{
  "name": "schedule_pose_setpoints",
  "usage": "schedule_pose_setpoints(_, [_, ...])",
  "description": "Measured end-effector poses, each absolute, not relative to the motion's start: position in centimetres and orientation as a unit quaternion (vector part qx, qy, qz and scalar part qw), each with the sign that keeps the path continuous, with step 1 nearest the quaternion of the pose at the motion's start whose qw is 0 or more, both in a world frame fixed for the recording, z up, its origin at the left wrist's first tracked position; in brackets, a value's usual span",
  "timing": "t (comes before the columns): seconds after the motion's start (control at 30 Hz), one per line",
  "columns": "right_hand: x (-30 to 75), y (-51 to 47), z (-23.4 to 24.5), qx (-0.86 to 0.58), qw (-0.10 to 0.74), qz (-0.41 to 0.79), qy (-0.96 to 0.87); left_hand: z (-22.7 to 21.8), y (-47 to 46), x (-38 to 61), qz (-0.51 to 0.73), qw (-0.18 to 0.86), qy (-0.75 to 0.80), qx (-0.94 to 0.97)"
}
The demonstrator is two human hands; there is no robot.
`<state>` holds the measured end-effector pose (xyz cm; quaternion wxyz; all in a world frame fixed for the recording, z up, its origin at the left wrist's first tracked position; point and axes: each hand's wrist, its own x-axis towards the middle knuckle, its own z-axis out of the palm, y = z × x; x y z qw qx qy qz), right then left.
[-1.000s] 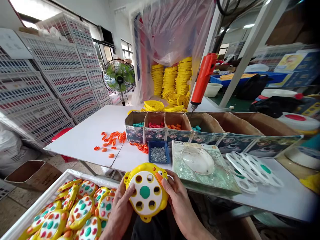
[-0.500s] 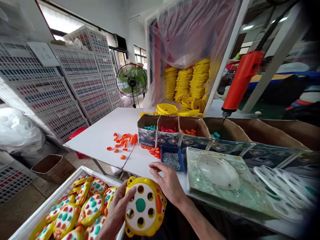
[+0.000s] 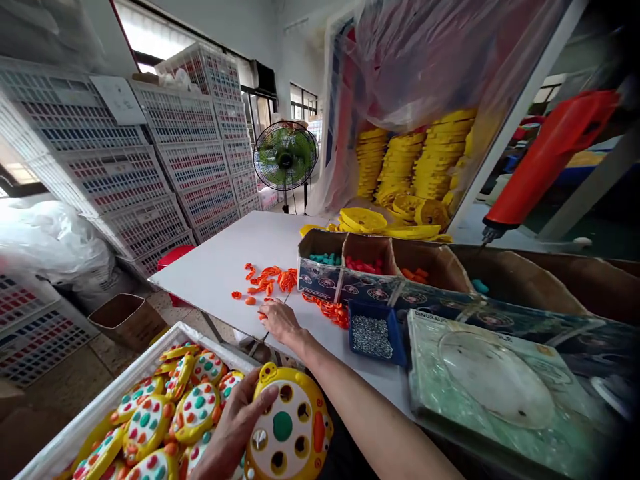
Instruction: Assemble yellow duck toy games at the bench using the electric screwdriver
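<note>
My left hand [image 3: 231, 430] grips a yellow round toy [image 3: 290, 427] with a white holed face, a green centre button and an orange beak, low in the view. My right hand [image 3: 277, 319] reaches out over the white table [image 3: 225, 257] and pinches at a small orange piece [image 3: 262, 315] near the table's front edge. More loose orange pieces [image 3: 265, 280] lie scattered just beyond it. The fingers are curled together on the table top.
A white crate [image 3: 145, 373] of finished yellow toys sits at lower left. Cardboard bins [image 3: 350, 267] hold teal, red and orange buttons; a blue tray [image 3: 373, 333] holds screws. An orange screwdriver [image 3: 545, 163] hangs at right. Stacked crates [image 3: 150, 153] and a fan [image 3: 285, 157] stand behind.
My right hand left the toy and stretched forward-left to the loose orange pieces. My left hand kept the toy and lowered it. The view swung left.
</note>
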<state>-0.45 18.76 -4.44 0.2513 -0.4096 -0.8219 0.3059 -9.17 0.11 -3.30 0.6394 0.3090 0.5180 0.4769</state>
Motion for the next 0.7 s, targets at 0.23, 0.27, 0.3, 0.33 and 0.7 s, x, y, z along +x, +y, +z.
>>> schedule_pose_setpoints(0.23, [2.1, 17.3, -4.2, -0.383, 0.335, 0.387, -0.77, -3.1, 0.2, -9.4, 0.475, 0.64, 0.52, 0.306])
schedule_pose_setpoints(0.27, [2.9, 16.6, -3.8, -0.377, 0.345, 0.406, -0.758, -3.0, 0.3, -9.4, 0.473, 0.638, 0.523, 0.31])
schedule_pose_setpoints(0.3, [3.8, 15.7, -3.3, -0.371, 0.352, 0.423, -0.748, -3.0, 0.3, -9.3, 0.469, 0.638, 0.523, 0.316])
schedule_pose_setpoints(0.33, [4.8, 14.8, -2.7, -0.366, 0.357, 0.438, -0.74, -2.9, 0.3, -9.1, 0.466, 0.638, 0.522, 0.322])
schedule_pose_setpoints(0.7, [12.3, 7.6, 1.9, -0.325, 0.308, 0.422, -0.788, -1.0, 0.2, -6.4, 0.431, 0.618, 0.532, 0.386])
